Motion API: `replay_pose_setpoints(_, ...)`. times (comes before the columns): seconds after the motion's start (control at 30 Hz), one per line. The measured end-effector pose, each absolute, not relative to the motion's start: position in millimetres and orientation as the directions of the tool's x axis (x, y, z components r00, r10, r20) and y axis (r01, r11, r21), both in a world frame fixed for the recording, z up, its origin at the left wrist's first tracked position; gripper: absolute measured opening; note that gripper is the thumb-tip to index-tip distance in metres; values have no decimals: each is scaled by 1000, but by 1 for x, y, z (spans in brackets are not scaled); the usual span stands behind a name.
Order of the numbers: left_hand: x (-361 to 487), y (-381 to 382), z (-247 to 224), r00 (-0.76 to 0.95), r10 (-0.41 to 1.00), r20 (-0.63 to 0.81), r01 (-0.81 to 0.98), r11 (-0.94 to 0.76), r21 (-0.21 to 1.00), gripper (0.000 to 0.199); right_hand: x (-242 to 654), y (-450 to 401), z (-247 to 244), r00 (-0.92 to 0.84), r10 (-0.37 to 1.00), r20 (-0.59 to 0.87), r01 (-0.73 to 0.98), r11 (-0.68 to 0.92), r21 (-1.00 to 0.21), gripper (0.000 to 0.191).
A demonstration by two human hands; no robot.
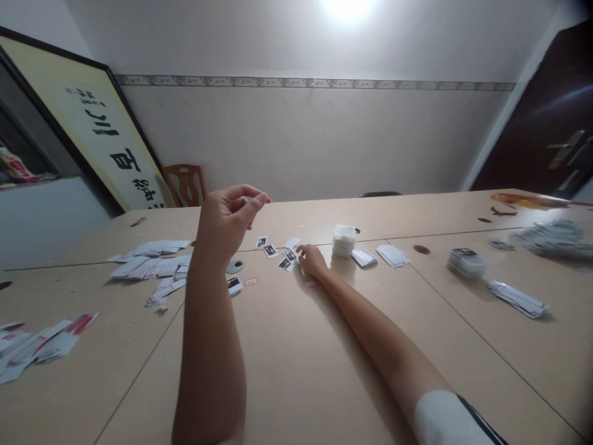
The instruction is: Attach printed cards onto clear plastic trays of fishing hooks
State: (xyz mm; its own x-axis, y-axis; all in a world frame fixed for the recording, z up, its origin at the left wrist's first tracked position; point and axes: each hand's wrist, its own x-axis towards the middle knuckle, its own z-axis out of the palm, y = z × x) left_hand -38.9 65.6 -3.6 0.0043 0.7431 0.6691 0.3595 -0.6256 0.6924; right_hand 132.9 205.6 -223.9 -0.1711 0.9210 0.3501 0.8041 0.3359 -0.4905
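My left hand is raised above the table, its thumb and fingers pinched together. Whatever is between the fingertips, if anything, is too small to name. Down on the tabletop, my right hand has its fingers bent together at the edge of some small photo cards. Its grip there is partly hidden. Two more photo cards lie to the left of these. Closer to my left forearm are a stack of photo cards, a round roll and a small red-framed label.
Beyond my right hand stands a clear-looking stack, with white packets beside it. Farther right are a blurred plastic-wrapped stack and a long white bundle. White paper slips spread across the left side of the table.
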Motion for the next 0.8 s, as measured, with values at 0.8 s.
replay_pose_setpoints(0.8,-28,74,-10,111,786,609,485,-577,656,19,131,212,-223,-318,915,248,877,383,-290,30)
